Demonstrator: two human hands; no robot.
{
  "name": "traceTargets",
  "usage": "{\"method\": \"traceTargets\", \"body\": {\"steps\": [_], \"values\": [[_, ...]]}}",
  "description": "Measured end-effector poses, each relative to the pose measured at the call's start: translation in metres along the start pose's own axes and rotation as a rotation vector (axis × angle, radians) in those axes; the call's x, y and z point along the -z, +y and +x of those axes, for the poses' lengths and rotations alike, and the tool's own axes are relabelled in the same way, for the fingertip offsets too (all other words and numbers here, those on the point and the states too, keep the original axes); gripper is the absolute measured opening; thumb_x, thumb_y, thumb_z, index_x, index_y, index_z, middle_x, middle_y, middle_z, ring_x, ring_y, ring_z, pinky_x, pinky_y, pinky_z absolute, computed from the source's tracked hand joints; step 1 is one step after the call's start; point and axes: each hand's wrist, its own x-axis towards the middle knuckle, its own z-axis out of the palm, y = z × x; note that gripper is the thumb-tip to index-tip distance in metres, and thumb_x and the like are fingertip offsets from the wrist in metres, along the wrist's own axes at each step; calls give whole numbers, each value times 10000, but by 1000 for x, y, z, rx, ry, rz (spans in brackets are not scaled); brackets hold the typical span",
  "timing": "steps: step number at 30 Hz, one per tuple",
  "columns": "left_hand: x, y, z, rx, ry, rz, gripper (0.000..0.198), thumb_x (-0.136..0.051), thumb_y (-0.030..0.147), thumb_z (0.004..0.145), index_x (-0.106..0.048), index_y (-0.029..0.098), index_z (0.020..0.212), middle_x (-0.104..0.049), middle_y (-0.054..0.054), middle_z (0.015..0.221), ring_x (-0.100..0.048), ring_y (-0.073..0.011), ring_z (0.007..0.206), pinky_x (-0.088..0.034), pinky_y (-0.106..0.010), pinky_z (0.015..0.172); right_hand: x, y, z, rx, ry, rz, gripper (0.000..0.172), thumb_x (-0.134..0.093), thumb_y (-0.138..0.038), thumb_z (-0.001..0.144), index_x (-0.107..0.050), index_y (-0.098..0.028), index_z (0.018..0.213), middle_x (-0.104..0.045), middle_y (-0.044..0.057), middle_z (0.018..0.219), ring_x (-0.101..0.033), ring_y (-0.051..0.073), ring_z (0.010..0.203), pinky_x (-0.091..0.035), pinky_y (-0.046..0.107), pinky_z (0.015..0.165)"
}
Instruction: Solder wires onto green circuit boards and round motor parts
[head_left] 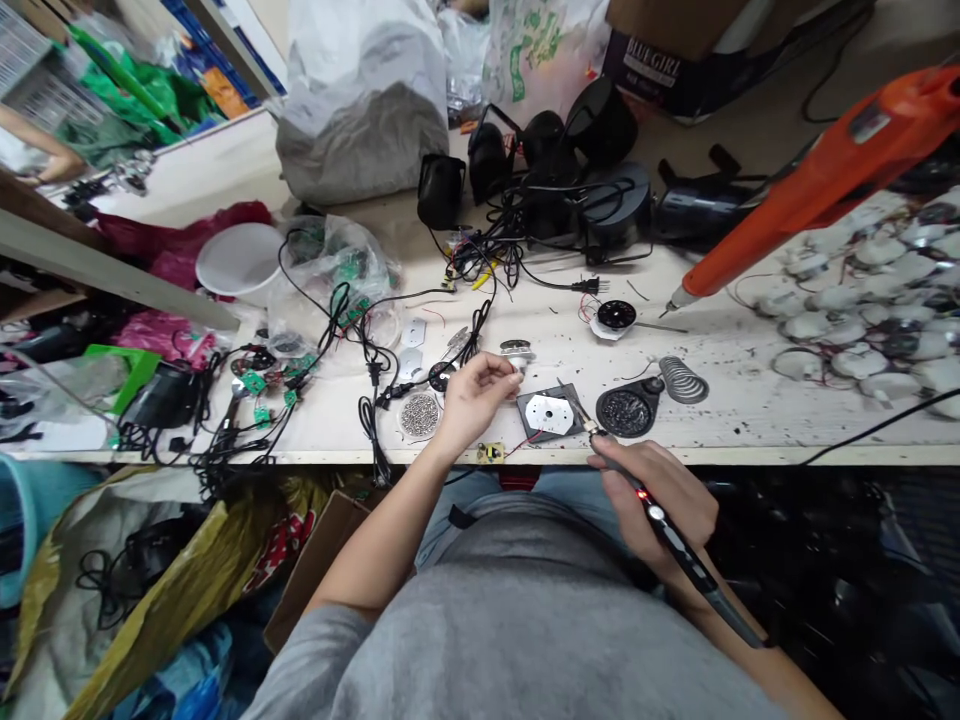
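Note:
My right hand (660, 495) is wrapped round a black soldering iron (694, 565) with a red light, its tip pointing up and left beside a white octagonal plate (548, 414). That plate lies on a dark square pad (574, 396) near the table's front edge. A red wire runs from it toward a small yellow circuit board (490, 453). My left hand (480, 395) is closed in a pinch left of the pad; what is between its fingertips is too small to name. Just behind those fingertips stands a small silver-and-white round part (516, 352).
An orange electric screwdriver (810, 190) hangs at the right, above many white round parts (862, 330). A solder tin (627, 410) and coiled iron stand (682, 380) sit right of the pad. Black cables and a dish of metal bits (419, 414) lie left.

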Motion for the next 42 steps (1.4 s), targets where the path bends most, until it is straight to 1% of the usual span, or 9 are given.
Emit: {"method": "traceTargets", "body": {"steps": [5, 10, 16, 23, 27, 30, 34, 39, 42], "values": [[-2, 8, -35, -58, -17, 195, 185, -791, 347, 835, -722, 176, 816, -742, -34, 788, -674, -134, 692, -566, -251, 659, -2, 1, -10, -43, -8, -19, 477, -610, -30, 943, -646, -230, 1375, -751, 61, 949, -713, 181, 806, -605, 329, 712], [-8, 6, -55, -115, -111, 291, 170, -740, 344, 899, -741, 186, 835, -745, -42, 807, -672, -144, 716, -572, -260, 669, -30, 8, -9, -103, 77, -26, 516, -684, -53, 918, -624, -248, 1392, -696, 58, 1034, -740, 181, 878, -646, 322, 791], [-7, 5, -58, -193, -158, 368, 178, -697, 324, 950, -728, 190, 837, -719, -32, 801, -655, -150, 749, -542, -262, 691, -57, 9, 6, -187, 47, 68, 444, -688, -130, 937, -603, -256, 1355, -641, 54, 1083, -726, 185, 891, -654, 366, 830], [-8, 1, -58, -192, -156, 351, 155, -707, 305, 943, -737, 186, 850, -729, -33, 810, -659, -153, 749, -545, -263, 690, -58, 10, 2, -268, 88, 44, 359, -696, -181, 930, -631, -247, 1277, -658, 40, 1024, -694, 203, 918, -618, 393, 853], [-10, -1, -57, -185, -119, 373, 170, -695, 323, 954, -736, 191, 855, -733, -41, 821, -673, -166, 773, -562, -284, 702, -57, 11, -2, -312, 102, 40, 316, -681, -177, 927, -648, -245, 1234, -657, 31, 1008, -685, 185, 849, -611, 376, 813], [-10, -1, -57, -230, -121, 369, 162, -689, 312, 961, -731, 192, 860, -728, -39, 822, -670, -161, 762, -564, -286, 699, -57, 12, -4, -307, 106, 37, 318, -682, -181, 928, -647, -245, 1238, -656, 37, 1035, -692, 184, 867, -612, 379, 829], [-9, -1, -57, -230, -160, 369, 159, -688, 317, 962, -734, 196, 869, -722, -39, 828, -665, -162, 767, -558, -287, 711, -57, 13, -3, -315, 62, 165, 371, -667, -176, 945, -604, -237, 1306, -646, 65, 1139, -736, 197, 932, -640, 400, 862], [-7, 0, -57, -161, -175, 287, 165, -697, 337, 940, -735, 195, 865, -736, -43, 851, -669, -165, 788, -560, -283, 723, -56, 14, 5, -188, 28, 138, 338, -657, -136, 943, -625, -254, 1258, -672, 30, 1014, -724, 186, 873, -631, 384, 824], [-7, 0, -57, -118, -154, 186, 173, -703, 351, 929, -726, 190, 871, -754, -48, 878, -691, -172, 816, -580, -294, 754, -55, 13, 7, -187, 33, 127, 341, -648, -121, 949, -621, -250, 1263, -687, 31, 1008, -719, 182, 875, -622, 370, 821]]}}
